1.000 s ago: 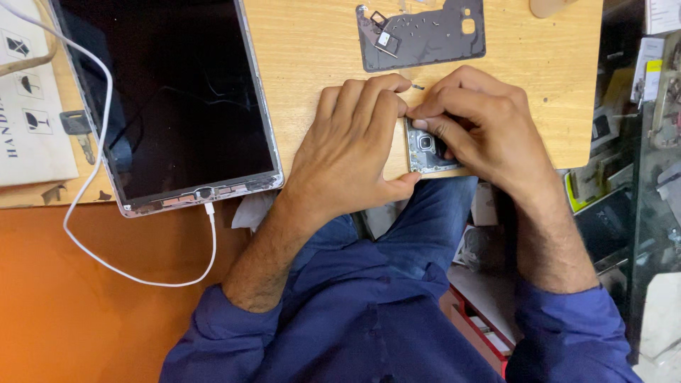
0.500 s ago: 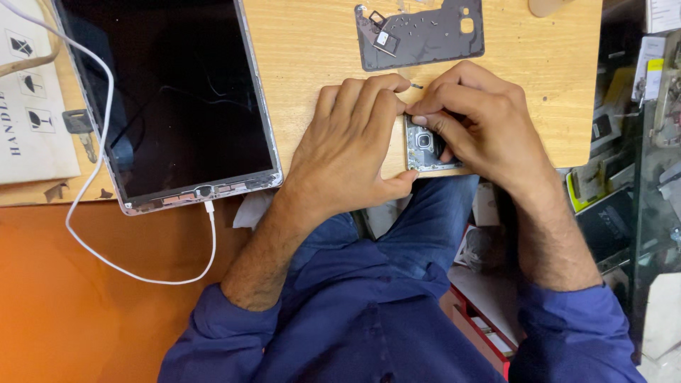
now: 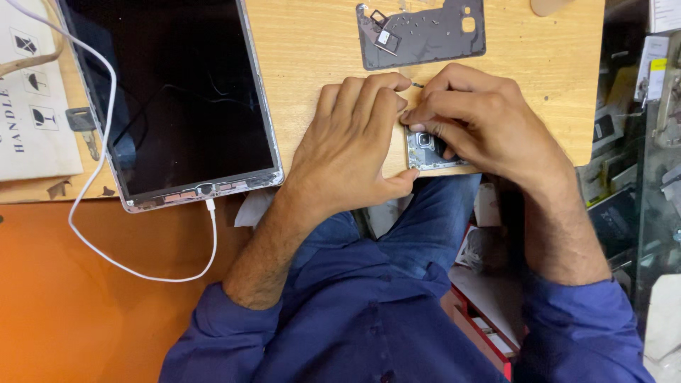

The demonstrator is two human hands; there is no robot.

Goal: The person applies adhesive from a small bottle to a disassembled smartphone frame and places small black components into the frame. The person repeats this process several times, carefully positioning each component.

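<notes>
Left hand (image 3: 355, 152) lies flat, fingers pressed together, steadying the small opened grey phone body (image 3: 429, 150) at the wooden bench (image 3: 312, 64) edge. Right hand (image 3: 482, 120), at 3 o'clock, pinches a thin metal tool (image 3: 417, 85) over it. Dark grey back cover (image 3: 422, 33) rests at 12 o'clock; black tablet (image 3: 170, 99) with white cable (image 3: 142, 273) at 9 o'clock, leaving bare bench between.
</notes>
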